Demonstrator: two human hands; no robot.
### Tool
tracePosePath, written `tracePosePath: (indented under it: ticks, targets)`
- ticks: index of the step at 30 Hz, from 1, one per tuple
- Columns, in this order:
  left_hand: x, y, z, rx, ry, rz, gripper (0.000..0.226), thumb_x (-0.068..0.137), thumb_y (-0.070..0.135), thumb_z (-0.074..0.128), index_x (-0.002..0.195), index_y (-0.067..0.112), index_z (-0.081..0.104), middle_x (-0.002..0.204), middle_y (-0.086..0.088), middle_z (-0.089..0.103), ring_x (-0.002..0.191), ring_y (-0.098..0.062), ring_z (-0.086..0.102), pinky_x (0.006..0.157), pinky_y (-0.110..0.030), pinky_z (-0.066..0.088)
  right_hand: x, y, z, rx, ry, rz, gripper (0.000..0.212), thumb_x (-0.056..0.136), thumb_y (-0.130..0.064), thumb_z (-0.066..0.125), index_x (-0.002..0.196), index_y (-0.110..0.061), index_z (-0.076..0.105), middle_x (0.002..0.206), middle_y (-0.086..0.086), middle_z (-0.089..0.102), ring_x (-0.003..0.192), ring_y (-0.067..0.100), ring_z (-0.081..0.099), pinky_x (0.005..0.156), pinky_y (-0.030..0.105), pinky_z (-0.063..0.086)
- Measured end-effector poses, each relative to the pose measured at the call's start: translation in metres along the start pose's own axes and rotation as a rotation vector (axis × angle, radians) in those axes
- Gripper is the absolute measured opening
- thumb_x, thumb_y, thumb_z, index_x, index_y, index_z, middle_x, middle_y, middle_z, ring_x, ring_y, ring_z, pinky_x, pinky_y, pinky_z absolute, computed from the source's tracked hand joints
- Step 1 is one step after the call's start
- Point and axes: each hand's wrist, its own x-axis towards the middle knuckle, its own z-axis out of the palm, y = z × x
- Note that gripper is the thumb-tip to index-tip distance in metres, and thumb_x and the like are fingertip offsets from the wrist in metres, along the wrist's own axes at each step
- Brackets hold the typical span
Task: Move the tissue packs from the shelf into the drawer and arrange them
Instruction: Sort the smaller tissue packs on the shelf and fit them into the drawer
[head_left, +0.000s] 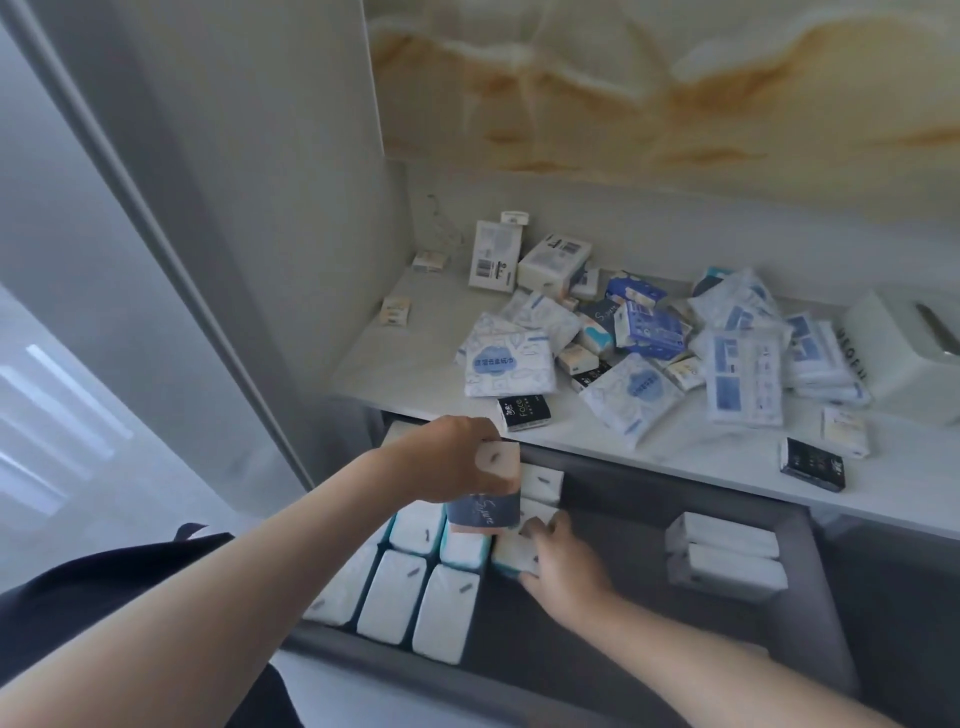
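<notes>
Pack (487, 506) in left hand (445, 457) — white pack (511, 552) seemingly in right hand (563, 566)

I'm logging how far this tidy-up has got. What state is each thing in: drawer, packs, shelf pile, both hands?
drawer: pulled open, partly filled.
pink pack: upright, held above the drawer.
left hand: grips the pink pack.
right hand: holds a white pack at the rows' end.
packed rows: standing edge-up at the drawer's left.
two loose packs: lying side by side at the drawer's right.
shelf pile: jumbled, unsorted.
</notes>
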Motion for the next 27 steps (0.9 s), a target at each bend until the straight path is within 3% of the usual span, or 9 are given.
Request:
tracePosePath:
  ticks: [4, 9, 11, 14, 17, 20, 23, 25, 27]
  targets:
    - [0.003, -0.001, 0.006, 0.033, 0.004, 0.029, 0.055, 0.079, 0.057, 0.069, 0.124, 0.032, 0.052, 0.103, 0.012, 0.052, 0.089, -0.013, 0.050, 0.070, -0.026, 0.035, 0.010, -0.001, 0.006, 0.245, -0.017, 0.057, 0.049, 0.080, -0.027, 0.074, 0.121, -0.021, 0.046, 0.127, 0.004, 0.037, 0.094, 0.030, 0.065, 0.071, 0.028, 0.044]
    - [0.005, 0.006, 0.010, 0.022, 0.001, 0.048, 0.051, 0.077, 0.058, 0.070, 0.120, 0.035, 0.053, 0.104, 0.012, 0.055, 0.092, -0.014, 0.052, 0.074, -0.029, 0.042, 0.019, 0.009, -0.025, 0.278, -0.191, 0.048, 0.062, 0.086, -0.025, 0.064, 0.141, -0.022, 0.035, 0.136, 0.012, 0.036, 0.112, 0.034, 0.058, 0.090, 0.032, 0.047]
    - [0.006, 0.010, 0.010, -0.015, 0.015, 0.056, 0.050, 0.075, 0.060, 0.070, 0.116, 0.036, 0.055, 0.106, 0.011, 0.058, 0.094, -0.014, 0.054, 0.079, -0.031, 0.048, 0.020, 0.009, -0.054, 0.235, -0.267, 0.008, 0.060, 0.088, -0.023, 0.061, 0.143, -0.023, 0.037, 0.135, 0.010, 0.044, 0.118, 0.031, 0.056, 0.091, 0.031, 0.047]
    - [0.004, 0.020, 0.012, -0.069, 0.059, 0.081, 0.045, 0.072, 0.063, 0.070, 0.107, 0.038, 0.057, 0.099, 0.013, 0.059, 0.091, -0.011, 0.056, 0.076, -0.029, 0.049, 0.015, 0.004, -0.105, 0.432, -0.292, -0.075, 0.047, 0.087, -0.006, 0.057, 0.130, -0.024, 0.050, 0.112, -0.001, 0.061, 0.095, 0.013, 0.062, 0.070, 0.018, 0.050]
    - [0.002, 0.031, 0.018, -0.133, 0.048, 0.097, 0.039, 0.070, 0.060, 0.073, 0.100, 0.045, 0.053, 0.095, 0.017, 0.060, 0.087, -0.006, 0.057, 0.071, -0.024, 0.046, 0.006, 0.003, -0.145, 0.661, -0.325, -0.088, 0.062, 0.082, 0.002, 0.058, 0.131, -0.032, 0.043, 0.101, -0.005, 0.061, 0.073, 0.004, 0.057, 0.050, 0.014, 0.042]
    - [0.002, 0.034, 0.036, -0.215, -0.026, 0.108, 0.041, 0.070, 0.057, 0.078, 0.101, 0.042, 0.054, 0.092, 0.021, 0.058, 0.082, 0.000, 0.055, 0.066, -0.018, 0.041, -0.001, 0.011, -0.154, 0.559, -0.448, -0.129, 0.057, 0.079, -0.004, 0.063, 0.129, -0.027, 0.047, 0.095, 0.001, 0.066, 0.070, 0.012, 0.069, 0.046, 0.026, 0.045]
    - [0.006, 0.029, 0.060, -0.306, -0.067, 0.103, 0.050, 0.071, 0.049, 0.082, 0.111, 0.031, 0.057, 0.104, 0.013, 0.059, 0.093, -0.008, 0.059, 0.075, -0.017, 0.047, -0.004, 0.022, -0.135, 0.483, -0.629, -0.023, 0.046, 0.083, -0.014, 0.069, 0.123, -0.017, 0.049, 0.104, 0.009, 0.069, 0.082, 0.027, 0.075, 0.044, 0.030, 0.051]
    - [0.008, 0.024, 0.071, -0.315, -0.107, 0.122, 0.050, 0.075, 0.041, 0.082, 0.116, 0.028, 0.057, 0.112, 0.009, 0.059, 0.100, -0.009, 0.059, 0.083, -0.020, 0.050, -0.009, 0.026, -0.119, 0.364, -0.641, 0.040, 0.042, 0.082, -0.019, 0.073, 0.118, -0.011, 0.054, 0.102, 0.008, 0.067, 0.084, 0.027, 0.074, 0.050, 0.033, 0.056]
    - [0.009, 0.018, 0.077, -0.164, -0.135, 0.158, 0.049, 0.078, 0.037, 0.079, 0.121, 0.029, 0.056, 0.121, 0.006, 0.057, 0.105, -0.011, 0.056, 0.089, -0.025, 0.049, -0.013, 0.030, -0.098, 0.161, -0.577, 0.020, 0.056, 0.075, -0.031, 0.079, 0.123, -0.015, 0.056, 0.105, 0.001, 0.064, 0.088, 0.023, 0.069, 0.062, 0.032, 0.057]
